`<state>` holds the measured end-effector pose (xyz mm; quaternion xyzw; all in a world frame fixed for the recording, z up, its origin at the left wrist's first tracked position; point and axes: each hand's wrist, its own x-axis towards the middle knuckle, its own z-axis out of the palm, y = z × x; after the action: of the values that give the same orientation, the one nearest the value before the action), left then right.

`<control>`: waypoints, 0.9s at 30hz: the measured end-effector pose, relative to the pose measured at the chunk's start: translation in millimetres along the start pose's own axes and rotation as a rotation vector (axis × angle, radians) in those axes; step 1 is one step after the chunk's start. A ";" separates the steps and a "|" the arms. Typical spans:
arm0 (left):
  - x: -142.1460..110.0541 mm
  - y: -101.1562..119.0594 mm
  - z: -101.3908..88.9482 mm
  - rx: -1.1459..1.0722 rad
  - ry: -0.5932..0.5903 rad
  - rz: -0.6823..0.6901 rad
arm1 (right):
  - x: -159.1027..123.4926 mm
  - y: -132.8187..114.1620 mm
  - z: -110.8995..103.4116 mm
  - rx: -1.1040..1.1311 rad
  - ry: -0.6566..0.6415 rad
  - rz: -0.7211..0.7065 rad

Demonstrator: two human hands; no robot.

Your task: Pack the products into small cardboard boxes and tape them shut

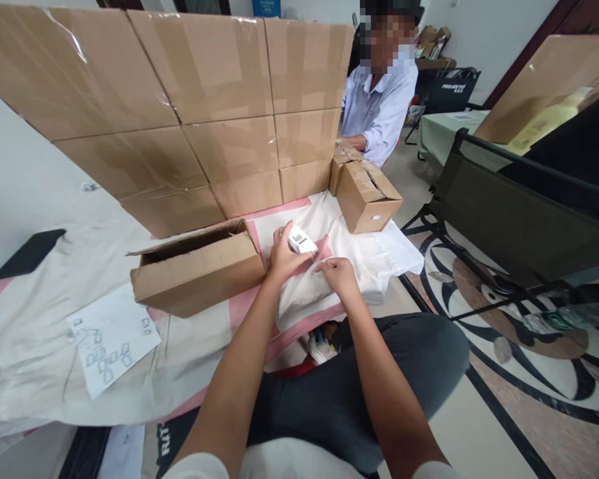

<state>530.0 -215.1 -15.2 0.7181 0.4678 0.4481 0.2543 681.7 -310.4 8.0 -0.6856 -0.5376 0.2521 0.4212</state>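
Above pink-and-white cloth [190, 359], right of open carton [199, 276] — small white box [303, 241] clasped in left hand [281, 251]. Right hand [338, 274] near box, fingertips bunched — cannot tell if on anything. Taped cartons [224, 80] stacked behind.

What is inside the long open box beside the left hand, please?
Inside the box, only a dark strip shows; its near side hides the bottom, so I cannot tell whether it holds anything.
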 end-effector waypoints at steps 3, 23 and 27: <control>2.6 1.1 0.4 -0.012 -0.017 -0.009 | 3.2 2.3 2.1 0.009 0.037 -0.068; -3.9 16.9 -11.4 0.196 -0.079 0.069 | -0.7 -41.0 -14.2 0.328 0.214 -0.472; -22.7 35.8 -21.0 -0.206 -0.064 -0.021 | -4.0 -57.8 -15.5 0.355 0.221 -0.525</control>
<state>523.7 -252.2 13.5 0.6972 0.4185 0.4678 0.3462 662.6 -315.1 64.6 -0.4626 -0.5947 0.1491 0.6404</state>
